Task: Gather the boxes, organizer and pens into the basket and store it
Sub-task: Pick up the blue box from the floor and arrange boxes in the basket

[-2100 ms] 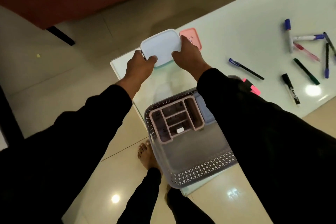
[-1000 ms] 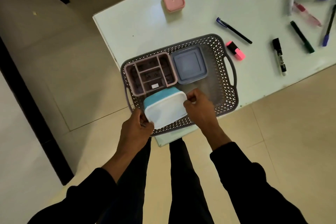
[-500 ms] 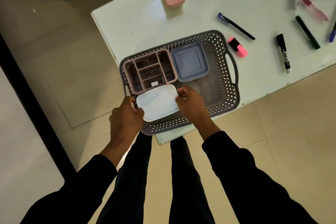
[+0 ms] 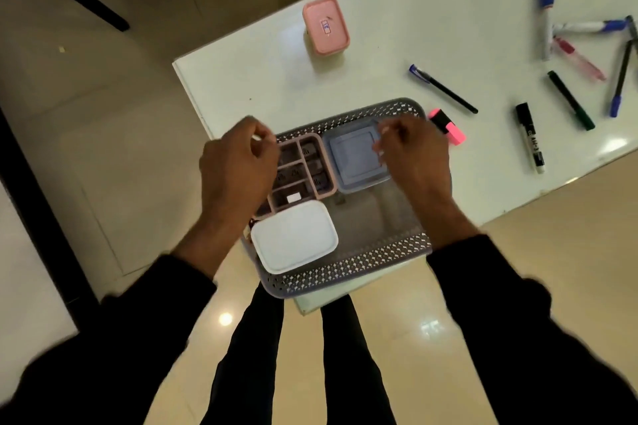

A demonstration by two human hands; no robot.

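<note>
desk: white, glossy
basket: near corner
pink box: far side
highlighter: beside basket
pens: scattered right

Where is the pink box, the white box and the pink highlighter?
pink box [image 4: 326, 25], head view, middle of its lid
white box [image 4: 293, 236], head view, middle of its lid
pink highlighter [image 4: 450, 129], head view, its body
</note>
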